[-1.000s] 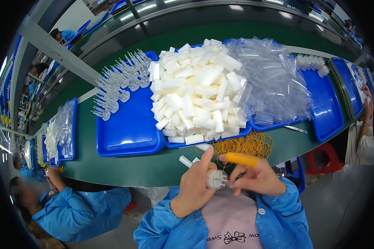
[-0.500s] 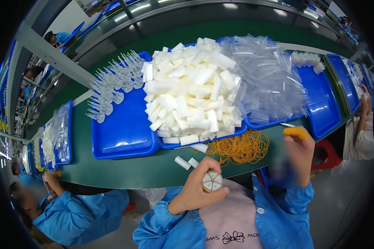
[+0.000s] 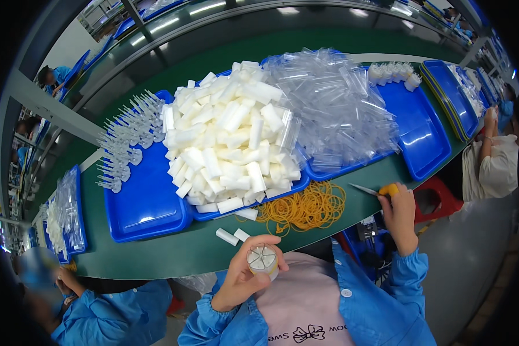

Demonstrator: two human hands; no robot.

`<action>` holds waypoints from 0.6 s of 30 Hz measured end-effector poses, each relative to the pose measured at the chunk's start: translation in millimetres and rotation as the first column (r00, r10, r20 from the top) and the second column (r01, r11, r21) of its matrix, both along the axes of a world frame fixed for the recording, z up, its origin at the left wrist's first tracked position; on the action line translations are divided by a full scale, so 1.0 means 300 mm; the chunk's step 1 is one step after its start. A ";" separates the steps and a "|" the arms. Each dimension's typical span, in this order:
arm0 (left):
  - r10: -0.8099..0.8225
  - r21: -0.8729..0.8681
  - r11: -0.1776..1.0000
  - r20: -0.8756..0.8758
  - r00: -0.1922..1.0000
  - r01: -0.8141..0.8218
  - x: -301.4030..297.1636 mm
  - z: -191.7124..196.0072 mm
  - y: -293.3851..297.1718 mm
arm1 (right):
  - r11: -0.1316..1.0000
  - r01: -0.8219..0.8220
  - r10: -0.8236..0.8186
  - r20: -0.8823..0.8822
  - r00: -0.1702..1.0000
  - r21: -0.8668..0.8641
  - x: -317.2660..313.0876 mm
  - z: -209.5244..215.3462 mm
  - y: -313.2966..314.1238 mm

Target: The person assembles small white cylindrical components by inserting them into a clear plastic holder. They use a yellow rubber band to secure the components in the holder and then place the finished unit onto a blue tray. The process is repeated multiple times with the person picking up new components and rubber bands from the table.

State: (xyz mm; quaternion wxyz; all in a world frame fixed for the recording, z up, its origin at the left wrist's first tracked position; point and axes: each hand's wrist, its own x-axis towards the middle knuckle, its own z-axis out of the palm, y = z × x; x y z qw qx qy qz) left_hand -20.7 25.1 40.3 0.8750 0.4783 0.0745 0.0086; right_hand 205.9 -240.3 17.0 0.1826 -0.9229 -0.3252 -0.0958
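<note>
Works at a green workbench (image 3: 155, 254) — has white foam tubes (image 3: 230, 144) and clear plastic sleeves (image 3: 334, 109) piled beyond a heap of yellow rubber bands (image 3: 308, 206). Has the left hand (image 3: 242, 277) near-left of that heap, the right hand (image 3: 402, 212) to its right. Clasps a segmented white cylinder (image 3: 263, 259) in the curled left; meets a slim pointed metal tool (image 3: 363, 189) with the right — pinching or just touching, cannot tell which.

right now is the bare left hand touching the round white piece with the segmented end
Touching: the head view shows the left hand curled around the round white piece, its thumb lying across the near side.
</note>
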 end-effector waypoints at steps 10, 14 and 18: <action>0.078 0.699 0.712 0.008 0.997 -0.062 0.023 0.053 -0.017 | 0.622 0.319 0.154 -0.512 0.845 0.715 -0.100 0.047 0.035; 0.093 0.865 0.490 0.072 0.993 -0.109 0.031 0.061 -0.020 | 0.860 0.138 0.033 -0.323 0.946 0.491 -0.095 0.040 0.090; 0.102 0.919 0.376 0.083 0.991 -0.116 0.022 0.059 -0.025 | 0.636 0.277 0.404 -0.617 0.676 0.720 -0.230 0.126 0.209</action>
